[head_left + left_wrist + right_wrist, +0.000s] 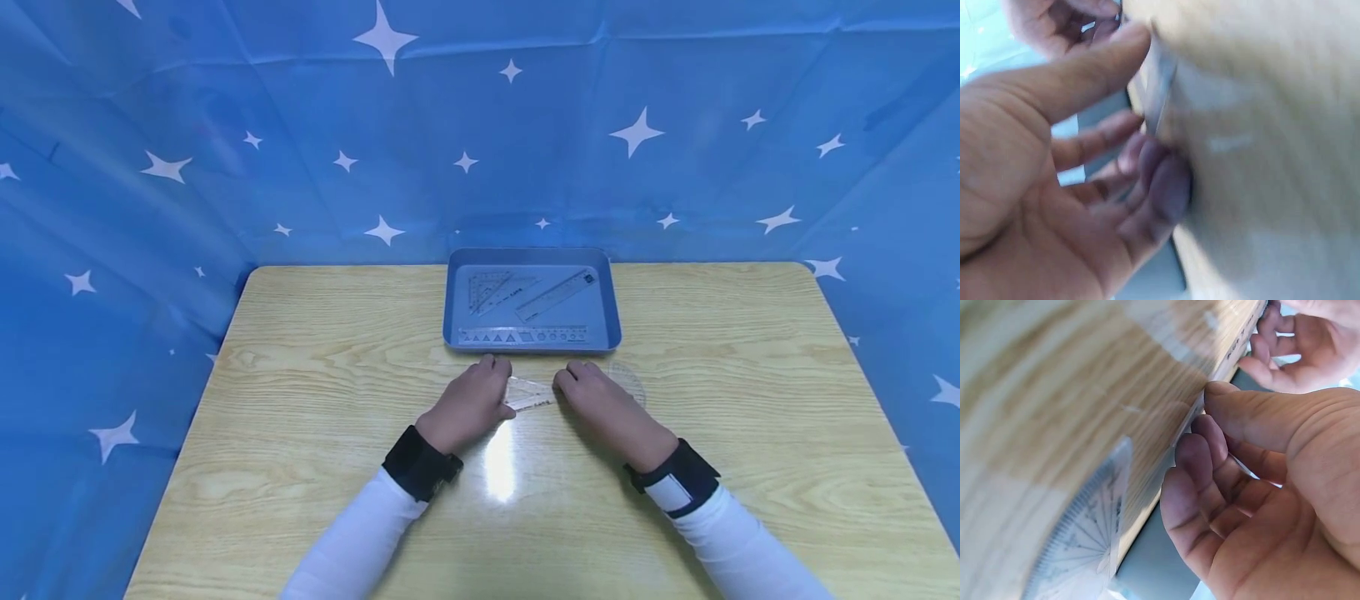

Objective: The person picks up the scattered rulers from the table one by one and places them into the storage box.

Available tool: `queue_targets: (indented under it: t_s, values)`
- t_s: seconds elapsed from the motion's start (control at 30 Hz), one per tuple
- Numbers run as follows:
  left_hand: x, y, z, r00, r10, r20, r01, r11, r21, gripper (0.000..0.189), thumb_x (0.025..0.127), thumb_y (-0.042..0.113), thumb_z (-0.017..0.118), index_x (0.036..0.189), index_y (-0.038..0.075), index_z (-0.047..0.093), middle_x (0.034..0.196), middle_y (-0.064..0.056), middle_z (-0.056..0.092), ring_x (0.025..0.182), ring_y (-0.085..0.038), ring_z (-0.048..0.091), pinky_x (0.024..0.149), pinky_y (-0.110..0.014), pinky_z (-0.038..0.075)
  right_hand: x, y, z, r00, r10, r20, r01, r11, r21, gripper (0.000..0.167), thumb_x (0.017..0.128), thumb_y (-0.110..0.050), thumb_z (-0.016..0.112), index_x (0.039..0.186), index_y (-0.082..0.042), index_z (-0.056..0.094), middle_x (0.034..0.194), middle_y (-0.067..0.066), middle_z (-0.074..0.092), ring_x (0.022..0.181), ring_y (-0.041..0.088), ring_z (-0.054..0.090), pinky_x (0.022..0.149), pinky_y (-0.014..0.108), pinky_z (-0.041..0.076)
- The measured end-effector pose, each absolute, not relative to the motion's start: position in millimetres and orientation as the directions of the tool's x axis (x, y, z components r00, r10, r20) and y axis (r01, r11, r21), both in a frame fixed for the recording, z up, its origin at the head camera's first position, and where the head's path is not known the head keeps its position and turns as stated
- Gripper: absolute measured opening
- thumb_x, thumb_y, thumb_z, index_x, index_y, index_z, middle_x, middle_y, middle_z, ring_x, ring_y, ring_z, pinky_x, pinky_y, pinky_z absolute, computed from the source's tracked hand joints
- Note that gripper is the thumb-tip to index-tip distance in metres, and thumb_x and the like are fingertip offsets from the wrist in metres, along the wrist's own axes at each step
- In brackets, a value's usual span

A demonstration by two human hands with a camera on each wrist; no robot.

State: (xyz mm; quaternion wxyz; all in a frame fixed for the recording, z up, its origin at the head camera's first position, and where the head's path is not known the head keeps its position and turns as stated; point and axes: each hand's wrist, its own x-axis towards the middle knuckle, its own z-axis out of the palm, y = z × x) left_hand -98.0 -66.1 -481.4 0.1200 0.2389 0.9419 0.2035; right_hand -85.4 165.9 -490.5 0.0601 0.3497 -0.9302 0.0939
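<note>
A clear triangular set square [528, 393] lies between my two hands, just in front of the blue tray [532, 348]. At its wide left end, my left hand [468, 404] holds it between thumb and fingers. My right hand [611, 417] pinches the narrow right end; the thumb [1219, 394] shows against its edge in the right wrist view. Beside the right hand, partly covered by it, a clear protractor [628, 383] lies on the table. The left wrist view is blurred, with the set square [1161, 84] seen edge-on past the thumb.
Inside the tray are a triangular set square [486, 293] with another clear piece overlapping it, a slanted straight ruler [555, 296] and a stencil ruler [522, 335] along the front. The wooden table [322, 375] meets a blue star-patterned cloth [525, 200] at its back edge.
</note>
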Motion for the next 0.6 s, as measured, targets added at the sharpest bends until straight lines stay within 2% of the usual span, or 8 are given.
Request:
queue_targets:
  t_s: [0.27,0.37,0.6]
  values:
    - [-103.5,-69.5,-482.1,-0.847,0.495,-0.193,0.339,0.783,0.522,0.051,0.084,0.026,0.087,0.118,0.004,0.055,0.103,-0.006,0.052,0.091,-0.020,0.055,0.081,-0.036,0.052,-91.2,165.7,-491.0,-0.751,-0.641,0.157,-0.660,0.734,-0.160,0.018,0.088,0.010,0.064,0.103,0.000,0.063,0.092,0.010,0.059,0.085,0.025,0.059,0.076,0.039,0.056]
    - [-105.6,-74.0,-482.2,-0.821,0.540,-0.187,0.379,0.759,0.530,0.055,0.085,0.025,0.086,0.123,0.004,0.053,0.106,-0.006,0.049,0.092,-0.019,0.053,0.084,-0.035,0.052,-94.4,164.3,-490.3,-0.756,-0.639,0.139,-0.654,0.736,-0.176,0.015,0.089,0.009,0.063,0.101,0.000,0.063,0.091,0.009,0.059,0.085,0.024,0.060,0.077,0.039,0.056]
    - [-111.4,-83.2,-475.9,-0.753,0.615,-0.236,0.415,0.721,0.555,0.052,0.083,0.011,0.087,0.125,0.005,0.055,0.114,-0.009,0.051,0.096,-0.019,0.055,0.090,-0.036,0.054,-97.3,163.9,-491.2,-0.757,-0.644,0.112,-0.653,0.734,-0.189,0.006,0.094,0.003,0.066,0.097,-0.002,0.064,0.090,0.008,0.059,0.085,0.023,0.060,0.077,0.038,0.055]
